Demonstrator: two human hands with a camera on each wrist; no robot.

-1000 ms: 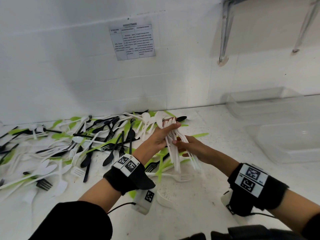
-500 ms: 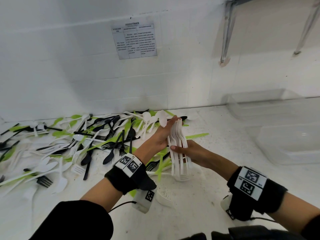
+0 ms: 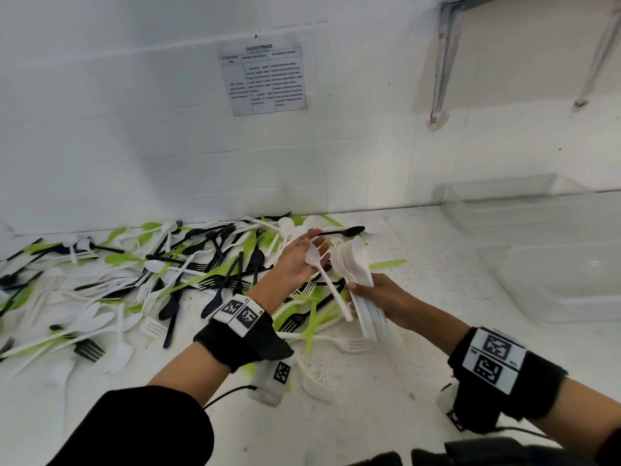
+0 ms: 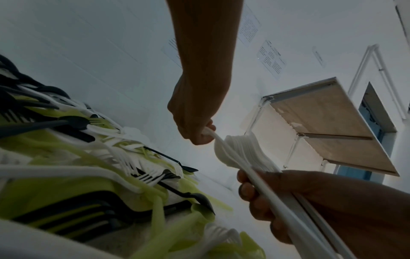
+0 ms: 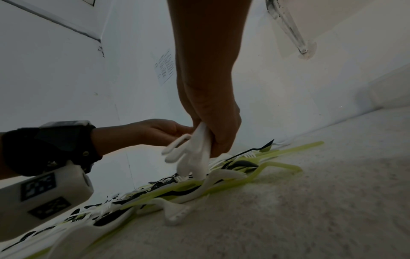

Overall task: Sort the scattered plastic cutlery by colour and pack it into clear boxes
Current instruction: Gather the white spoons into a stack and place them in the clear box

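Observation:
My right hand point(image 3: 376, 297) grips a stack of white spoons point(image 3: 351, 264) by the handles, bowls up and tilted left, above the counter. My left hand point(image 3: 304, 260) is just left of the stack. It pinches the bowl end of a single white spoon point(image 3: 331, 290), whose handle slants down across the stack. The left wrist view shows the left hand point(image 4: 193, 126) pinching that spoon point(image 4: 218, 142) against the stack point(image 4: 246, 150). The right wrist view shows the stack point(image 5: 195, 157) under my right hand point(image 5: 219, 133). Mixed white, black and green cutlery point(image 3: 168, 274) lies scattered at the left.
Two clear boxes stand at the right, a near one point(image 3: 554, 280) and one by the wall point(image 3: 504, 203). A printed sheet point(image 3: 265, 79) hangs on the white wall. Loose forks and green knives point(image 3: 312, 317) lie beneath my hands. A shelf bracket point(image 3: 443, 62) is above right.
Both hands were squaring the white bundle upright. Now the left hand has come off it holding one spoon, and the right hand alone holds the stack, tilted.

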